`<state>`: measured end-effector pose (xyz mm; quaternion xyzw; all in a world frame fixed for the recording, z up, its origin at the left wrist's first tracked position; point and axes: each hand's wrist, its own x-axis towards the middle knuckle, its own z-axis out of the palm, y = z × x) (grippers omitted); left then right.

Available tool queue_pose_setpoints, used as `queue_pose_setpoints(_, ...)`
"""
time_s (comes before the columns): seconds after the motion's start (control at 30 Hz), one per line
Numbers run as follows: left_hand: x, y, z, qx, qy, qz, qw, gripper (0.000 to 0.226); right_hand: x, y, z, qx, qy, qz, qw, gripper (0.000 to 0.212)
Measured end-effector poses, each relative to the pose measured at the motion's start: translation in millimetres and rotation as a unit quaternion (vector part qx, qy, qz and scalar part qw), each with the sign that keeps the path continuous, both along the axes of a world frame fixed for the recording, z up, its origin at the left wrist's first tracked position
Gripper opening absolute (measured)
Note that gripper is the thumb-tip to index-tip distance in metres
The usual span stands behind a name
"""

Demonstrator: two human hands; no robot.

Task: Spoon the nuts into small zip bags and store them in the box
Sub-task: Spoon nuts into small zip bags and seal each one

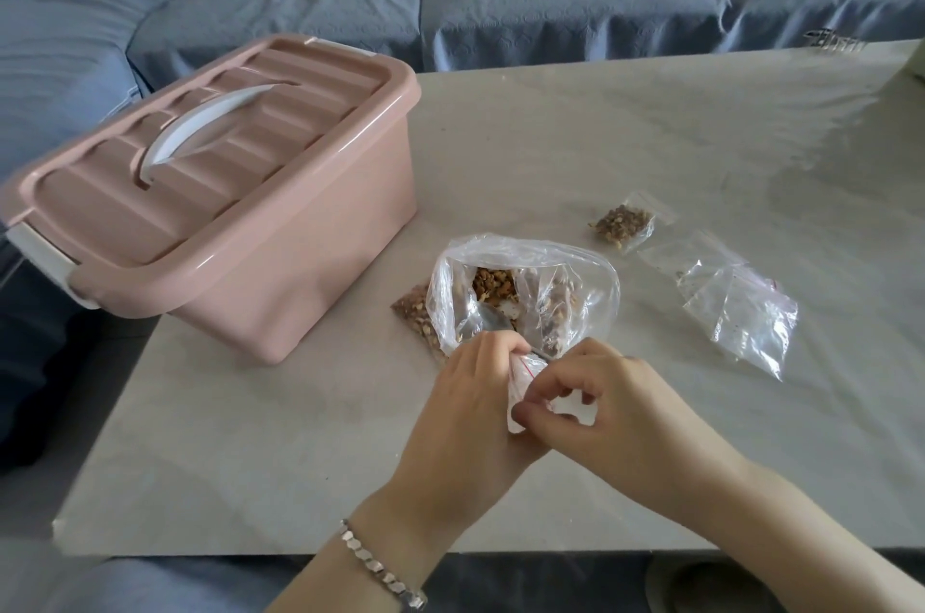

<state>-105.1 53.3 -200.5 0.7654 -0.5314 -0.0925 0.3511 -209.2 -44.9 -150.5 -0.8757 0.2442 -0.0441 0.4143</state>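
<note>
A big clear plastic bag (560, 277) of nuts (493, 286) stands open in the middle of the table, with a metal spoon (493, 318) lying inside it. Just in front of it my left hand (470, 392) and my right hand (615, 407) both pinch a small empty zip bag (525, 380) with a red seal line. One filled small bag (622, 223) lies behind to the right, another filled bag (413, 312) lies left of the big bag. The pink box (240, 222) with a white handle stands at the left, its lid on.
A loose pile of empty zip bags (741, 302) lies to the right of the big bag. The pale stone table (650, 122) stands in front of a blue sofa (450, 2) with cushions. A silver bracelet (380, 567) is on my left wrist.
</note>
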Motion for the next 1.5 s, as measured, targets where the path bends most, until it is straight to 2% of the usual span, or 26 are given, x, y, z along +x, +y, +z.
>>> queue_pose_setpoints(0.07, 1.7, -0.4, -3.2, -0.002, -0.027, 0.007, 1.000, 0.045, 0.1, -1.6, 0.1, -0.011, -0.022, 0.015, 1.000, 0.024)
queue_pose_setpoints(0.23, 3.7, -1.7, -10.5, 0.010, -0.059, 0.009, 0.998, 0.044, -0.7, -8.3, -0.6, -0.030, -0.024, 0.051, 0.998, 0.011)
queue_pose_setpoints(0.4, 5.6, -1.0, -16.7, -0.035, -0.114, -0.013, 0.993, 0.036, 0.8, -9.4, 2.8, -0.012, 0.011, 0.073, 0.997, 0.029)
queue_pose_setpoints(0.53, 4.3, 1.9, -14.7, -0.021, -0.154, 0.029, 0.987, 0.043, 0.6, -7.1, 0.7, -0.036, 0.020, 0.084, 0.996, 0.033)
queue_pose_setpoints(0.67, 4.1, 2.0, -17.0, -0.001, -0.208, 0.039, 0.977, 0.058, -0.3, -2.3, -6.0, -0.037, 0.022, 0.095, 0.995, 0.027)
queue_pose_setpoints(0.77, 6.6, 1.6, -12.9, -0.008, -0.170, 0.068, 0.983, 0.033, -3.2, -7.1, -4.8, 0.010, -0.012, 0.069, 0.998, 0.023)
queue_pose_setpoints(0.83, 10.1, 2.7, -8.1, 0.000, -0.119, 0.088, 0.989, 0.035, -9.0, -20.1, -14.7, 0.003, -0.044, -0.014, 0.999, 0.026)
queue_pose_setpoints(0.87, 12.3, 4.5, -7.2, -0.001, -0.096, 0.102, 0.990, 0.036, -11.6, -29.3, -23.5, -0.019, -0.035, -0.061, 0.997, 0.020)
queue_pose_setpoints(0.9, 14.8, 6.5, -6.6, -0.006, -0.079, 0.118, 0.990, 0.037, -13.9, -39.1, -33.9, -0.050, 0.004, -0.098, 0.994, 0.014)
queue_pose_setpoints(0.93, 17.2, 8.8, -5.9, -0.008, -0.062, 0.137, 0.989, 0.036, -15.8, -47.1, -43.8, -0.084, 0.071, -0.122, 0.986, 0.017)
queue_pose_setpoints(1.0, 22.9, 11.8, -6.1, -0.004, -0.030, 0.174, 0.984, 0.034, -19.0, -58.4, -65.2, -0.123, 0.214, -0.111, 0.963, 0.031)
queue_pose_setpoints(1.07, 28.5, 12.5, -7.0, -0.008, -0.003, 0.207, 0.978, 0.031, -18.3, -61.4, -79.7, -0.123, 0.269, -0.087, 0.951, 0.030)
queue_pose_setpoints(1.17, 36.1, 9.1, -8.4, -0.016, 0.016, 0.245, 0.969, 0.027, -15.1, -58.9, -87.2, -0.108, 0.265, -0.080, 0.955, 0.020)
queue_pose_setpoints(1.3, 42.7, -0.6, -12.4, 0.007, 0.035, 0.257, 0.966, 0.026, -8.8, -60.2, -85.5, -0.123, 0.289, -0.067, 0.947, 0.019)
queue_pose_setpoints(1.5, 45.9, -9.7, -15.9, 0.032, 0.037, 0.257, 0.965, 0.029, -14.9, -63.4, -73.6, -0.061, 0.234, -0.059, 0.969, 0.008)
